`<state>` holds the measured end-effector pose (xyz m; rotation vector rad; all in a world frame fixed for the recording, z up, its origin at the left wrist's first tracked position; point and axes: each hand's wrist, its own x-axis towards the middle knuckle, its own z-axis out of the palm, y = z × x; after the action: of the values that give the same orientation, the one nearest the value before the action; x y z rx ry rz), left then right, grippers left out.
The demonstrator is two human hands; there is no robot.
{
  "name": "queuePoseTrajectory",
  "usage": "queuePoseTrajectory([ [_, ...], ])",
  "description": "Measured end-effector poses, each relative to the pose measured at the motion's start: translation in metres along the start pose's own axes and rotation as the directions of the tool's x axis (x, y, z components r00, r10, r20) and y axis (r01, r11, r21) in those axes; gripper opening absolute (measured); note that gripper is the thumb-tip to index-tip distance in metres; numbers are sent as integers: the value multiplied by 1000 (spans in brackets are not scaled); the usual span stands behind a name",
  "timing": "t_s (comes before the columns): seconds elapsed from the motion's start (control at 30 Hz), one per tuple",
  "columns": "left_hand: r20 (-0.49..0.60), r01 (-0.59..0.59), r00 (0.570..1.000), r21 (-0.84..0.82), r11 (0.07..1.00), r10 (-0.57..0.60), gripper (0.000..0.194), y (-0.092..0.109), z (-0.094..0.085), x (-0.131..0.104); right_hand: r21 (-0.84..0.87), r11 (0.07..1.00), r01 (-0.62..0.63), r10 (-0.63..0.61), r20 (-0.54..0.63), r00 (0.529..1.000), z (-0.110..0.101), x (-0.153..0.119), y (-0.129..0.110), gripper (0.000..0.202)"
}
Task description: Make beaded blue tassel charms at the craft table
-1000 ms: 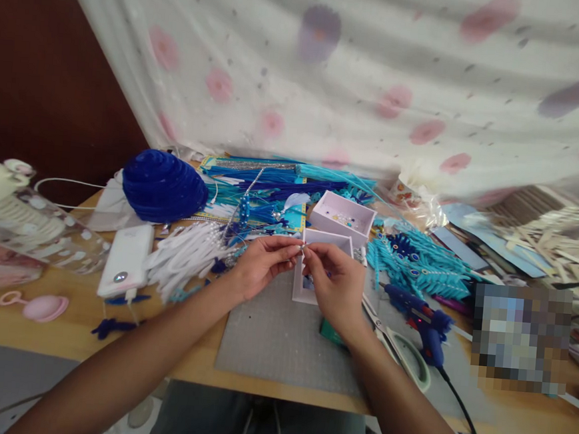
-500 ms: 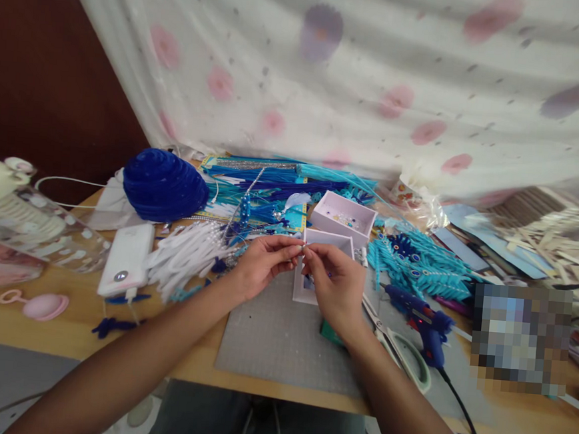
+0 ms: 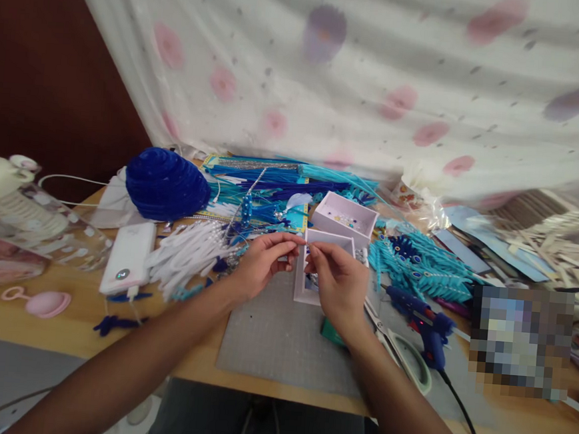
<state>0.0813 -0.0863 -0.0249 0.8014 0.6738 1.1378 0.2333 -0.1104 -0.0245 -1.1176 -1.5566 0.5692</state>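
Observation:
My left hand and my right hand meet fingertip to fingertip above the near pale lilac box. Thumb and index finger are pinched together on each hand. Whatever sits between the fingertips is too small to make out. Part of the near box, with small beads inside, is hidden behind my right hand. Just behind it stands a second lilac box holding small beads and gems. A grey cutting mat lies beneath my hands. White pipe cleaners lie left of my left hand.
Scissors and a blue glue gun lie to the right, its cord running off the front edge. Behind them are turquoise pipe-cleaner pieces. A dark blue fuzzy bundle, a white power bank and a bottle stand left.
The fingertips of both hands stay close together with only slight finger shifts. The whole view has moved a little.

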Motion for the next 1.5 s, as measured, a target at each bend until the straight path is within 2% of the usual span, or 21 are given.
queuePoseTrajectory([
  [0.17,20,-42,999,148,988,40,41,-1,2,-1,-69,994,85,-84,17,996,0,0,-2,15],
  [0.3,31,-88,996,257,962,83,42,-2,-1,-1,-166,973,158,-154,36,987,0,0,-5,14],
  [0.53,52,-139,990,330,934,129,43,-1,-2,-3,-300,910,285,-278,65,958,0,-1,-5,13],
  [0.67,49,-140,990,343,929,131,42,-1,-1,-2,-298,911,287,-279,70,958,0,-1,-5,13],
  [0.8,48,-171,985,369,914,165,42,-2,-2,0,-212,946,245,-235,69,969,-1,0,-6,10],
  [1.03,125,-333,940,539,774,318,40,-3,-8,0,-150,947,284,-282,30,959,-1,3,-10,10],
  [1.23,184,-429,891,640,638,415,36,1,-6,-5,-139,961,239,-236,34,971,-2,3,-10,13],
  [1.37,155,-388,912,627,675,380,39,-1,-4,-6,-160,962,222,-216,51,975,-1,3,-9,14],
  [1.5,124,-300,953,494,817,275,41,-4,-3,-4,-154,962,227,-222,47,974,-1,3,-9,14],
])
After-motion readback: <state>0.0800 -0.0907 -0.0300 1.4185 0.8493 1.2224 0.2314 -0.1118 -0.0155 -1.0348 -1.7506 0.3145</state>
